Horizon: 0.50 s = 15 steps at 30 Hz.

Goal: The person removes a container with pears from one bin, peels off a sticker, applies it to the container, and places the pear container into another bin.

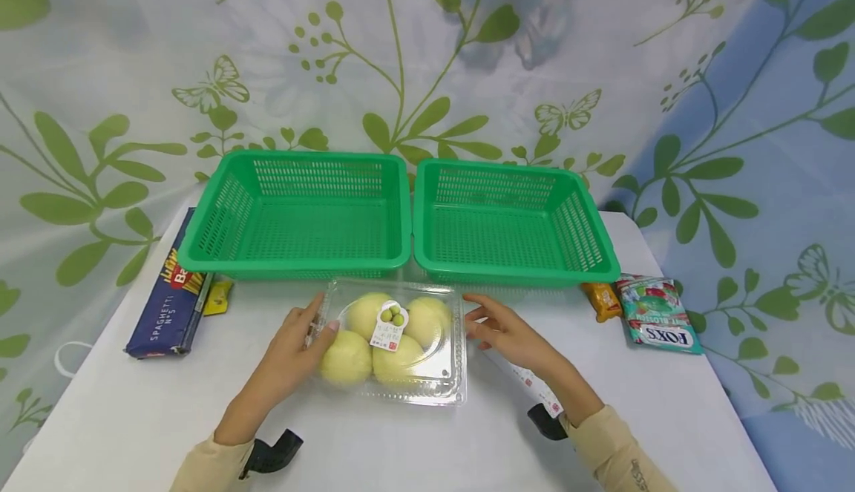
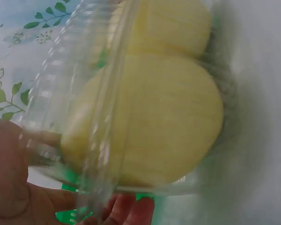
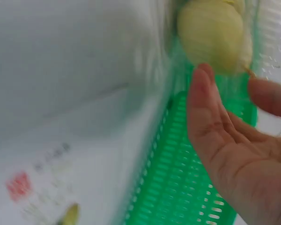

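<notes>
A clear plastic clamshell box (image 1: pixel 444 369) holds several pale yellow, round, pear-like fruits (image 2: pixel 150 117), with a white label (image 1: pixel 390 325) on its lid. My left hand (image 1: pixel 294 347) grips the box's left side, thumb over the lid and fingertips (image 2: pixel 143 211) curled beneath, as the left wrist view shows. At the box's right edge is my right hand (image 1: pixel 510 332), fingers bent a little and thumb apart. In the right wrist view this hand (image 3: pixel 239 154) has a gap between thumb and fingers, close beside the fruit.
Two green baskets (image 1: pixel 294 266) (image 1: pixel 517 273) stand side by side behind the box. At left lie a blue spaghetti box (image 1: pixel 163 314) and a small yellow packet (image 1: pixel 217 297). An orange packet (image 1: pixel 601 301) and a green Fox's bag (image 1: pixel 657 314) lie at right. A printed white strip (image 1: pixel 534 388) is under my right forearm.
</notes>
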Motion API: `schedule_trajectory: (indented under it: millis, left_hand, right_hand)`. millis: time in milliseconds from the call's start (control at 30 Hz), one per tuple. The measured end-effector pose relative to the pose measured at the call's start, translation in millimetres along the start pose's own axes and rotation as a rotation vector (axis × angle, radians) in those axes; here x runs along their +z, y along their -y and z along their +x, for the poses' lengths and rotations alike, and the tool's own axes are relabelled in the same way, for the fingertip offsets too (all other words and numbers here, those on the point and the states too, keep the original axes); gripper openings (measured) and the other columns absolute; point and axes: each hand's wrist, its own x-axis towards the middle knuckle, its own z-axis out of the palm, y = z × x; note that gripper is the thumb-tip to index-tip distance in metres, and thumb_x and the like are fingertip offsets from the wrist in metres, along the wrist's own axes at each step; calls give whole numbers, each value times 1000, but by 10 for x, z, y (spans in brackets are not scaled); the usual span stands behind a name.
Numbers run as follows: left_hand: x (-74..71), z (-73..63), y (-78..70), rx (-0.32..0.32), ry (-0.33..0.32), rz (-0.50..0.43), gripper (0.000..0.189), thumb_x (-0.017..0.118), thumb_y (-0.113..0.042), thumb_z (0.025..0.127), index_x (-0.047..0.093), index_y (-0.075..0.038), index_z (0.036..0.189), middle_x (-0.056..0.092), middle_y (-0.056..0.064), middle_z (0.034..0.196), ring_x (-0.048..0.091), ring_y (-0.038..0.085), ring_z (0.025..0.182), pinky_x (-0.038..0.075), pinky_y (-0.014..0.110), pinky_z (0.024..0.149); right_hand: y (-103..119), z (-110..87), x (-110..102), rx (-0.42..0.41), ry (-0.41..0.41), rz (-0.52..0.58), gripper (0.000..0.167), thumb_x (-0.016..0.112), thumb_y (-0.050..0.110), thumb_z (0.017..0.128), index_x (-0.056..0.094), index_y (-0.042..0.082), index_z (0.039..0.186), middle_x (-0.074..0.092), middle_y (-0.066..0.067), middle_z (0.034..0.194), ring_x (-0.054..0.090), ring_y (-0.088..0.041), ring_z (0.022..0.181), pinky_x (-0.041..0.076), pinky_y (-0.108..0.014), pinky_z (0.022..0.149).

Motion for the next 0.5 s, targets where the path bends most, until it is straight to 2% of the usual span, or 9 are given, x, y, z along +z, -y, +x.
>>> schedule_trajectory:
  millis: [100,167,333,400,500]
  left_hand:
    - [-7,4,-3,7,44,-76,58,42,-29,109,28,-2,158,54,20,119,53,21,94,48,28,71]
    - [-28,1,12,-11,75,-151,53,38,-23,110,29,-7,159,54,21,121,55,20,93,51,27,70]
    - [-70,-19,90,-85,149,-286,61,43,-5,103,24,-15,161,49,23,124,58,17,90,57,30,65]
    - [-83,-33,117,-95,172,-302,66,45,-2,100,22,-14,161,49,24,124,59,16,87,58,31,62]
    - [-91,-48,143,-105,195,-321,65,46,-3,100,22,-10,160,50,23,122,61,14,84,59,31,61]
  right_hand:
    - [-27,-47,64,14,-46,94,61,51,13,104,24,9,159,57,-23,126,65,-25,100,59,-43,84]
    - [-28,-93,105,39,-58,153,65,53,13,103,22,9,160,60,-18,117,64,-22,94,59,-39,81]
    - [-64,-234,251,134,-4,292,66,54,23,104,21,10,159,60,-1,99,61,-16,83,56,-30,73]
    - [-76,-278,326,161,-15,338,63,54,26,104,25,9,158,60,2,95,60,-14,82,54,-28,71]
    - [-63,-320,426,197,-73,424,61,55,30,103,31,9,155,60,4,93,59,-11,85,52,-27,71]
